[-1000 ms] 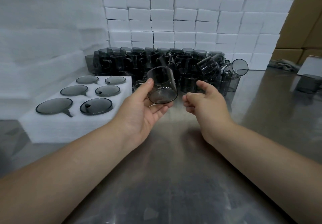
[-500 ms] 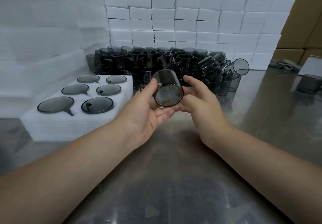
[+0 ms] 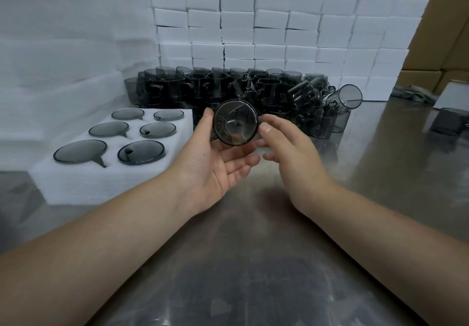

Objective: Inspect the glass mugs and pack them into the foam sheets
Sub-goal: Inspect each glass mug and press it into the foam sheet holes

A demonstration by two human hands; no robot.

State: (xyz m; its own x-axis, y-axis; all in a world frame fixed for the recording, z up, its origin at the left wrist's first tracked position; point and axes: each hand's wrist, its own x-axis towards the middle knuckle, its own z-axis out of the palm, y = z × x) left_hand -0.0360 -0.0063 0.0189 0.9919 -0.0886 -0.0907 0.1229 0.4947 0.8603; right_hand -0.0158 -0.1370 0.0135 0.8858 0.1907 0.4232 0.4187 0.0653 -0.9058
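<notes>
Risk: slip | left hand (image 3: pixel 215 166) fingers and thumb pinch mug (image 3: pixel 235 122) | right hand (image 3: pixel 291 148) fingers spread, thumb touching rim | drop onto surface (image 3: pixel 253 249) may chip glass

Soft, even light from above fills the scene, bright on the stacked white foam blocks (image 3: pixel 279 34), which wash out toward the upper left. The steel counter (image 3: pixel 253 275) gives back dull, smeared reflections, with a pale sheen at far right and a dark shadow pooled beneath the wrists. A small highlight glints on the base of the glass mug (image 3: pixel 235 122). The right hand (image 3: pixel 291 148) blurs slightly at its fingers (image 3: pixel 269 157). Wide-angle distortion bows the block rows and stretches the forearms at the lower corners.
</notes>
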